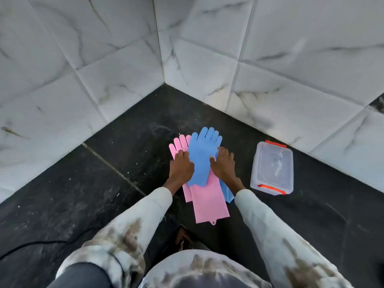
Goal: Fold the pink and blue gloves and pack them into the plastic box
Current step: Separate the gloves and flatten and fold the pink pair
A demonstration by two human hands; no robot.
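Pink and blue rubber gloves lie stacked on the dark floor, fingers pointing away from me. A blue glove (202, 154) lies on top, and a pink glove (209, 202) stretches out below it toward me. More pink fingers (178, 143) show at the left, and a second blue cuff (226, 193) peeks out at the right. My left hand (181, 166) rests flat on the left side of the stack. My right hand (224, 165) presses the blue glove's right edge. The clear plastic box (272, 168) with orange latches stands to the right, lid on.
White marble-patterned wall tiles (124, 69) meet in a corner just beyond the gloves. The black floor (93, 194) is dusty, with a grout line running diagonally at the left. My knees and patterned sleeves fill the bottom of the view.
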